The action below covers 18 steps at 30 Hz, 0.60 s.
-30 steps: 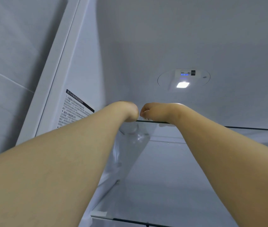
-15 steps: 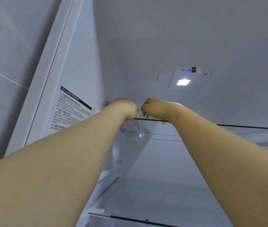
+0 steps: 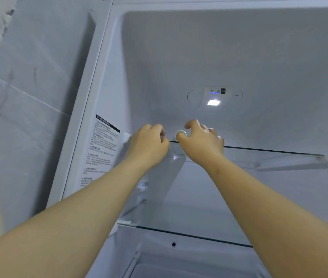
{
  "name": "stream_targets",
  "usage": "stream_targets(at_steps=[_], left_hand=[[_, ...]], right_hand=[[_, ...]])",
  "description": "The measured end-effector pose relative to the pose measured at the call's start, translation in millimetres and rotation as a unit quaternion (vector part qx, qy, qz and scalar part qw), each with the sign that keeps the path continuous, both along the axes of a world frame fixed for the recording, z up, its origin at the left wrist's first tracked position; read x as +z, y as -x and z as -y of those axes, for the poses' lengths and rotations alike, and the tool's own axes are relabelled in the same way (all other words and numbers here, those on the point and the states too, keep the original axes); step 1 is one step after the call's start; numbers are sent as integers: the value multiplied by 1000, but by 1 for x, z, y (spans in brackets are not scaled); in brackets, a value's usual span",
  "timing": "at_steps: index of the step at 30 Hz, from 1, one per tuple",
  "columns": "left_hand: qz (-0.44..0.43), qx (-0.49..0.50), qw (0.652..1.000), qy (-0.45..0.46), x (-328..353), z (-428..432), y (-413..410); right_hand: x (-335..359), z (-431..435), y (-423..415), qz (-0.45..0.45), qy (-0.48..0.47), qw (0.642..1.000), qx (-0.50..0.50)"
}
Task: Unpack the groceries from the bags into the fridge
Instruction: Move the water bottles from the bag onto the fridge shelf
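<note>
Both my arms reach up to the front edge of the fridge's top glass shelf. A small white round cap with a green mark shows just above that edge. My right hand curls its thumb and fingers around the cap. What the cap belongs to is mostly hidden, with only a clear blurred shape showing through the glass below it. My left hand sits right beside it to the left with its fingers curled in. Nothing shows inside that hand.
The fridge's back wall carries a lit lamp and control panel. A printed label is on the left inner wall. A second glass shelf lies lower down, with a drawer below it. A tiled wall stands left of the fridge.
Both hands have drawn back slightly toward the shelf's front edge and turned, so the fingers now show. The white and green cap has come into view between them.
</note>
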<state>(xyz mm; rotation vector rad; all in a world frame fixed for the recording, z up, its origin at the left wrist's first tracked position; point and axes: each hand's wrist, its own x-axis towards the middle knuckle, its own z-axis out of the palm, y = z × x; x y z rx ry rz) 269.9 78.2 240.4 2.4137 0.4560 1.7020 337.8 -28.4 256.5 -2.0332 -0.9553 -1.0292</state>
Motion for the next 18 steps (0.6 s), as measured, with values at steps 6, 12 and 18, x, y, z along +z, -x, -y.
stream_targets(at_steps=[6, 12, 18], left_hand=[[-1, -7, 1000, -21, -25, 28, 30], [-45, 12, 998, -44, -64, 61, 60], [-111, -8, 993, -49, -123, 82, 100]], right_hand=[[-34, 29, 19, 3, -15, 998, 61], [-80, 62, 50, -46, -10, 995, 90], [-142, 99, 88, -69, 32, 995, 63]])
